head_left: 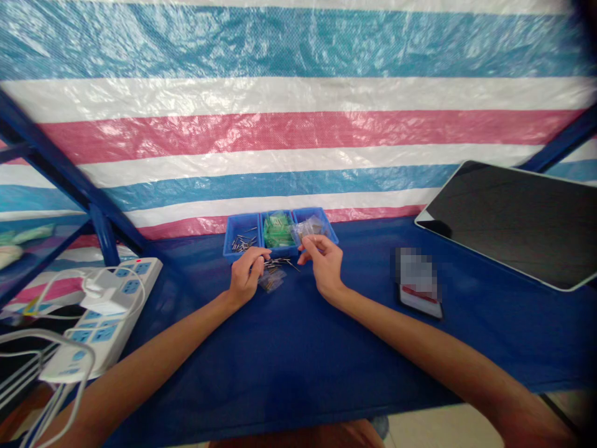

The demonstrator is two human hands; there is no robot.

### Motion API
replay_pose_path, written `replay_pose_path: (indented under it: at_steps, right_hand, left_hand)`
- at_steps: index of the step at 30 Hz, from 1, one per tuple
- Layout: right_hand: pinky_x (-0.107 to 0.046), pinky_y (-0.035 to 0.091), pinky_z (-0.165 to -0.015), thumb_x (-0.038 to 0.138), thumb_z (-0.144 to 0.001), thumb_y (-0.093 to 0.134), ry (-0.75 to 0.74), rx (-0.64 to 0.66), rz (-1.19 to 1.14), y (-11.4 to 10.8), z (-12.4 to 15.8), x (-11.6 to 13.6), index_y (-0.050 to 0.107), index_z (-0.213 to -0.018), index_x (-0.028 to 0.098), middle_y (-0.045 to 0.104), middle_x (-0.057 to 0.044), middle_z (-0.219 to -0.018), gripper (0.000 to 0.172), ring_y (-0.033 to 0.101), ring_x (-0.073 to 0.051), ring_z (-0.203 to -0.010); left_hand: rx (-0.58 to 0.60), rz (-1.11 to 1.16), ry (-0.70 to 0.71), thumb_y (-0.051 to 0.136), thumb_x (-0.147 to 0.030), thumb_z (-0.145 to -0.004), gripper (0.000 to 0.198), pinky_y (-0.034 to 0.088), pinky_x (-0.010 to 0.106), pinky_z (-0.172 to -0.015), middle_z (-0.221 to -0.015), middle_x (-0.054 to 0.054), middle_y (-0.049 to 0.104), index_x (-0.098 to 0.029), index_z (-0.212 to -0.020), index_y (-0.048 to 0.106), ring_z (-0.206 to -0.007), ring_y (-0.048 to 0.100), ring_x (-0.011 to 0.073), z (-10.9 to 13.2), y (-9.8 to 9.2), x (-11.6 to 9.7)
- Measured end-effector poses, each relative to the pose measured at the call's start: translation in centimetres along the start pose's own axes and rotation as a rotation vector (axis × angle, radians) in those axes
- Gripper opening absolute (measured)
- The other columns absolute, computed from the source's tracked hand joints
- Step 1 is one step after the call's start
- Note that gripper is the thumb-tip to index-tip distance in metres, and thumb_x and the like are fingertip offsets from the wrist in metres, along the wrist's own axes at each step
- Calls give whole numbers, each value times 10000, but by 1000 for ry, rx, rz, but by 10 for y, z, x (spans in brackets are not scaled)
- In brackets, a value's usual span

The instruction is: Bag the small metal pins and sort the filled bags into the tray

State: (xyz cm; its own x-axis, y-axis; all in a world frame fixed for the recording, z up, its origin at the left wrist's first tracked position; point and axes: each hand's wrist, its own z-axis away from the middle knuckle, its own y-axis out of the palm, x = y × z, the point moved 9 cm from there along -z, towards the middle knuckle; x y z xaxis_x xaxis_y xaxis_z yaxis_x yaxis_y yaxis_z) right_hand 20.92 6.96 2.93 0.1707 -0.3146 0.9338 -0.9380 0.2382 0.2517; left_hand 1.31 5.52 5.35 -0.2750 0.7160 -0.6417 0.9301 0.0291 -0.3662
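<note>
In the head view, the left hand (245, 274) is at the near edge of a blue three-compartment tray (231, 229), its fingers curled inward beside a loose pile of thin metal pins (278, 264) on the table; whether a pin is pinched between its fingertips cannot be told. The right hand (328, 266) has its thumb and index finger drawn together at the lower edge of a clear plastic bag (306, 228) over the tray's right compartment; whether the fingers grip it is too small to tell. The tray's left compartment has more short metal pieces (243, 243), and its middle one is filled with green packets (278, 228). Just below the pile, a small transparent packet (272, 282) lies on the dark blue tabletop (289, 354). Well to the right are a smartphone (422, 306), partly blurred out, and a large dark screen (513, 224) with a pale frame. At the left, a white power strip (116, 339) bears a white charger (105, 301) and cables. Behind the table hangs a striped plastic tarp (298, 134) in blue, white and red.
</note>
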Motion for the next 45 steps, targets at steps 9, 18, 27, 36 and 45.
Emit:
replay_pose_path:
  at_steps: [9, 18, 27, 36, 45]
  right_hand:
    - [-257, 530, -523, 332, -718, 660, 218, -198, -252, -16, -13, -8, 467, -1191, 181, 684, -17, -852, 532, 647, -135, -549]
    - [-273, 434, -627, 311, -833, 530, -241, 373, 1162, 33, 4, 17, 637, -828, 183, 637, -25, -651, 167, 608, -177, -641]
    - [-330, 469, -688, 255, -898, 398, -150, 650, 1633, 43, 20, -14, 602, -950, 146, 683, -139, -887, 237, 669, -271, -810]
    - [-344, 473, -702, 235, -898, 379, -118, 652, 1651, 42, 21, -12, 556, -960, 136, 684, -147, -900, 212, 673, -280, -819]
    - [-292, 441, -648, 270, -981, 248, -219, 673, 1510, 54, 34, -9, 468, -1042, 165, 651, -97, -984, 251, 661, -218, -799]
  left_hand:
    - [24, 1, 5, 402, -270, -938, 247, 437, 220, -599, -820, 20, 596, -166, -1045, 599, -535, 479, 65, -1, 2, -1]
    - [31, -32, -5, 418, -251, -932, 231, 444, 214, -600, -805, 14, 602, -167, -1043, 602, -536, 497, 61, -1, 2, -1]
    - [30, -73, -4, 446, -232, -920, 201, 476, 203, -634, -787, 20, 634, -162, -1010, 612, -579, 564, 72, -2, 3, -4]
    - [40, -93, 0, 444, -235, -920, 201, 482, 209, -636, -768, 21, 637, -161, -1006, 610, -618, 583, 88, -2, 4, -5]
    - [-40, -234, 21, 491, -235, -895, 178, 472, 205, -613, -997, 69, 603, -164, -1005, 611, -737, 579, 101, -10, -2, -14]
